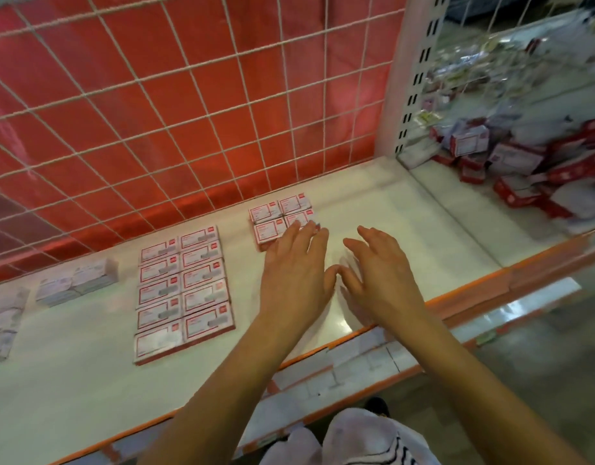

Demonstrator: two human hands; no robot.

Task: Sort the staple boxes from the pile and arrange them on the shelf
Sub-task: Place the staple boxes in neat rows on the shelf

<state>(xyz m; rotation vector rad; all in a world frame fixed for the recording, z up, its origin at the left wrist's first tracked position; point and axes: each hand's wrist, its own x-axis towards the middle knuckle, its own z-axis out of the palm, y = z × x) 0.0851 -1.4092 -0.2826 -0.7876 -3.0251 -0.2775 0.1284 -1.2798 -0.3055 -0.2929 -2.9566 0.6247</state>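
On the white shelf (406,209) lies a small square block of red-and-white staple boxes (272,213) near the wire back. My left hand (294,270) hovers over the block's near right corner, fingers straight, fingertips at the boxes. My right hand (380,273) is beside it over bare shelf, fingers spread and holding nothing. A longer two-column block of the same boxes (184,290) lies to the left. The loose pile of staple boxes (530,166) sits in the bay at the right.
Pale blue-white boxes (76,283) lie in groups at the far left of the shelf. A white wire grid (189,105) backs the shelf, with red behind it. A white slotted upright (410,78) divides the bays. An orange strip (474,290) edges the shelf front.
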